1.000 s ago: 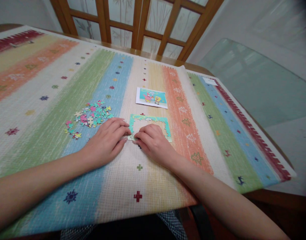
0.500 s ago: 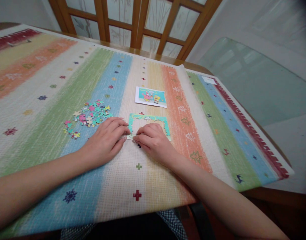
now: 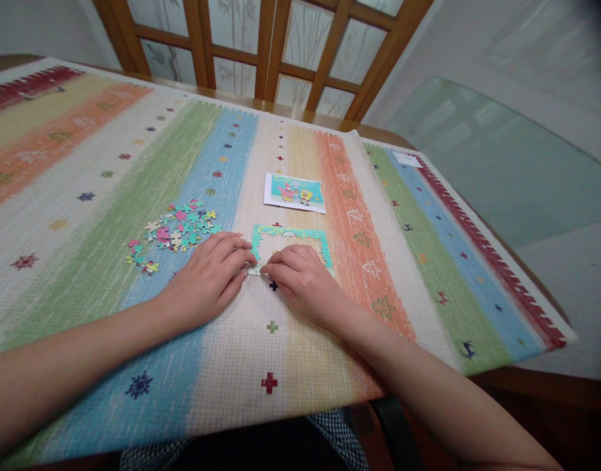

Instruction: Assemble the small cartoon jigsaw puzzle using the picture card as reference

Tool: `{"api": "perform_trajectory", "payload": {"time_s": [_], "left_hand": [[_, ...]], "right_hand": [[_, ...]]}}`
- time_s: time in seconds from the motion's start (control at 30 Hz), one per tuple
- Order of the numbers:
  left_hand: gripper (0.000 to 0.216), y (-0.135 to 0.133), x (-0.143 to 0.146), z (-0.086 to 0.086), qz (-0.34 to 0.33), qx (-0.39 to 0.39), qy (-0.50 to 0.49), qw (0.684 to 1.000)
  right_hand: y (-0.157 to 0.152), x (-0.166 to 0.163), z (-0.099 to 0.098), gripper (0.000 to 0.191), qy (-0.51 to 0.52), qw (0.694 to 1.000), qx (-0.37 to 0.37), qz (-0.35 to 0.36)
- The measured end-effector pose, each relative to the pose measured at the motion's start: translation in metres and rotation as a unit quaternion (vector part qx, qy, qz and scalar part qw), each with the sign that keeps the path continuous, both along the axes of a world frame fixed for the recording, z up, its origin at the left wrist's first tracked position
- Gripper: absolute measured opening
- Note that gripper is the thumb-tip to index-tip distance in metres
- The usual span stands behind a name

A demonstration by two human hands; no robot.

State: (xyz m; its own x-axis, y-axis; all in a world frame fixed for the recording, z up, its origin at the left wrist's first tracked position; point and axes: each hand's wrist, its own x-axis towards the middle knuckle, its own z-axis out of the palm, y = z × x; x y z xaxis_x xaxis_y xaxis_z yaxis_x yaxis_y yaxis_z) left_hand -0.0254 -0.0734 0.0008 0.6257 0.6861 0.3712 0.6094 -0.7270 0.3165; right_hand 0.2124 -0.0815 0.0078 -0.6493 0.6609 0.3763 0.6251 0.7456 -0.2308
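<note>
A joined border of jigsaw pieces [image 3: 324,243], mostly turquoise, lies flat on the striped cloth and frames a bare patch. At its lower left corner, my left hand [image 3: 216,268] has its fingers bent and pressed on the edge pieces. My right hand [image 3: 303,278] is closed in a pinch on the bottom edge, just right of the left fingertips, and covers part of the border. Beyond the border lies a small picture card [image 3: 295,192] with cartoon figures. A pile of loose jigsaw pieces [image 3: 180,226] in turquoise, pink and yellow spreads left of my left hand.
The striped tablecloth [image 3: 241,366] covers the table, and its near edge runs in front of my lap. A small white paper [image 3: 408,159] lies near the far right edge. Behind the table stand wooden doors [image 3: 265,52] with glass panes.
The view has shifted very slightly. Both hands stay at the border's lower left part, with almost no movement of the fingers.
</note>
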Motion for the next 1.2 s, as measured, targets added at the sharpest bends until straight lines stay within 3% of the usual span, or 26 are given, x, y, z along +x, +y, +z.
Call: {"api": "perform_trajectory", "payload": {"time_s": [0.23, 0.37, 0.53, 0.63, 0.97, 1.2], "left_hand": [[0.021, -0.001, -0.001, -0.002, -0.014, 0.033, -0.002, 0.999], [0.028, -0.006, -0.001, 0.002, -0.047, 0.053, 0.023, 0.997], [0.042, -0.02, 0.007, 0.006, -0.115, 0.066, 0.084, 0.988], [0.044, -0.024, 0.02, 0.005, -0.139, 0.056, 0.093, 0.984], [0.027, 0.009, 0.086, 0.018, -0.093, 0.026, 0.105, 0.99], [0.026, 0.014, 0.095, 0.01, -0.07, 0.006, 0.107, 0.992]], "right_hand": [[0.005, 0.031, 0.035, 0.022, 0.163, 0.981, 0.012, -0.108], [0.006, 0.058, 0.046, 0.019, 0.115, 0.988, -0.017, -0.099], [0.011, 0.088, 0.036, 0.021, 0.0, 0.999, -0.051, -0.009], [0.014, 0.098, 0.029, 0.021, -0.019, 0.996, -0.078, 0.027], [0.005, 0.107, 0.021, 0.021, -0.012, 0.996, -0.091, 0.014], [0.005, 0.109, 0.019, 0.023, -0.011, 0.994, -0.107, -0.006]]}}
